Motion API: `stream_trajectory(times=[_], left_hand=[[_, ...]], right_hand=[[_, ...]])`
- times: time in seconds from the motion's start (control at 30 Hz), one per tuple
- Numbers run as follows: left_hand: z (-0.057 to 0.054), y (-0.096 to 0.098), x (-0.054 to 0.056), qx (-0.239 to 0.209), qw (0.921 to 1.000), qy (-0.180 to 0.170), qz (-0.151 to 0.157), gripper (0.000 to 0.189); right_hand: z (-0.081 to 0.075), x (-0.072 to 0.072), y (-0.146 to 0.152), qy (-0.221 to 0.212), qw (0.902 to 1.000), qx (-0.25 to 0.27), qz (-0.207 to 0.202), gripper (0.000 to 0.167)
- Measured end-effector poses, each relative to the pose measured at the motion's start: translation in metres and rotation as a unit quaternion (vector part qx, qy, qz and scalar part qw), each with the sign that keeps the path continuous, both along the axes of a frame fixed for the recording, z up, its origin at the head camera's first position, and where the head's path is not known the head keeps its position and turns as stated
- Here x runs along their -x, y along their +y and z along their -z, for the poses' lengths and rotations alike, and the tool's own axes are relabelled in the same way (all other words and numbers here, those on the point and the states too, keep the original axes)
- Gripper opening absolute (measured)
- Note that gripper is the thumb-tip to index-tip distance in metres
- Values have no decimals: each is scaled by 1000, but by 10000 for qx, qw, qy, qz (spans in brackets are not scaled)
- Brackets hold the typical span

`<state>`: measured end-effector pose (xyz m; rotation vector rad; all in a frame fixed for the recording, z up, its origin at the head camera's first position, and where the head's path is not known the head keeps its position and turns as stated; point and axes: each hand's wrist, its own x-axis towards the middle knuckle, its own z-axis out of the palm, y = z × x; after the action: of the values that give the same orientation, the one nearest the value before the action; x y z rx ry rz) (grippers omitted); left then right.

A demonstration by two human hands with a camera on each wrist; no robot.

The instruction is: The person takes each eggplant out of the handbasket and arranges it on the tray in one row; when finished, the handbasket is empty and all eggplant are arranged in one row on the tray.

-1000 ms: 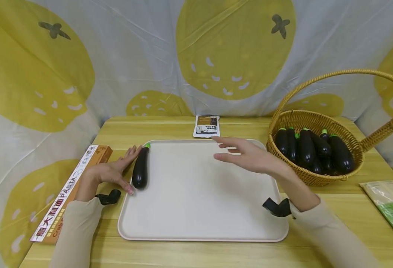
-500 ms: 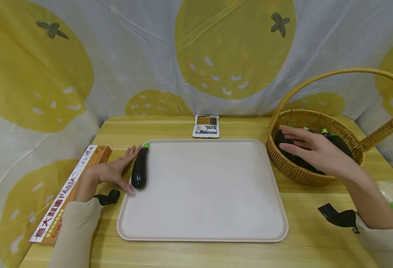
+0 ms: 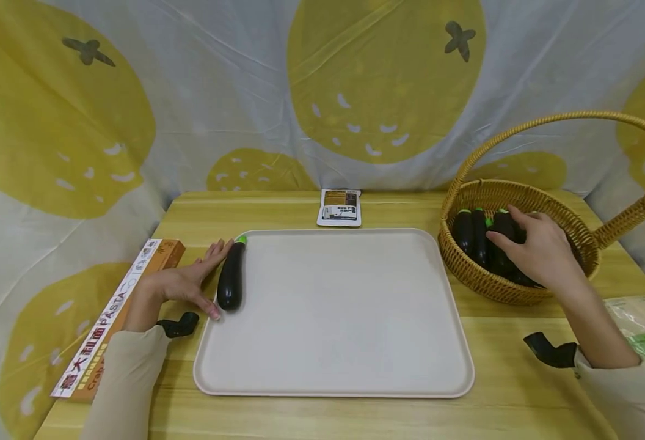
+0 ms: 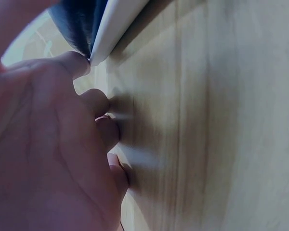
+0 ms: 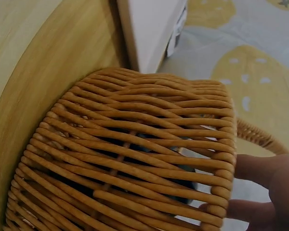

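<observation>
Lowered since half a second ago, the right hand (image 3: 542,247) has thumb and finger astride a dark eggplant (image 3: 501,226) inside the wicker basket (image 3: 479,282), though whether they grip it I can't tell. Left of the pale tray (image 3: 328,318), an orange box (image 3: 108,318) reads "意大利面 PASTA", its "Crab" line cut off by the left sleeve (image 3: 130,366). Fingers spread, holding nothing, the left hand (image 3: 187,284) rests beside the tray's lone eggplant (image 3: 231,278); the sachet's (image 3: 339,208) print is illegible.

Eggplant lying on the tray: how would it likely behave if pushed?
The eggplant could roll sideways, given its rounded, elongated body. Its glossy skin may be slippery. The tray, with its raised rim, might check it.
</observation>
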<state>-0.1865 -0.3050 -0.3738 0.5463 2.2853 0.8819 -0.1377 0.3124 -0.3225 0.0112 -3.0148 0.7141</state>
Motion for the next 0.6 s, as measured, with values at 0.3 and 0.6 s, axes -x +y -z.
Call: stream_trajectory(times=[0.3,0.6], left_hand=[[-1,2,-1,-49,10000,-15,5,152],[1,1,0,-51,10000,49,49,151]], right_hand=[[4,6,0,94,9987,-497,46,75],[11,10,-2,-138,9985,-533,5,73]])
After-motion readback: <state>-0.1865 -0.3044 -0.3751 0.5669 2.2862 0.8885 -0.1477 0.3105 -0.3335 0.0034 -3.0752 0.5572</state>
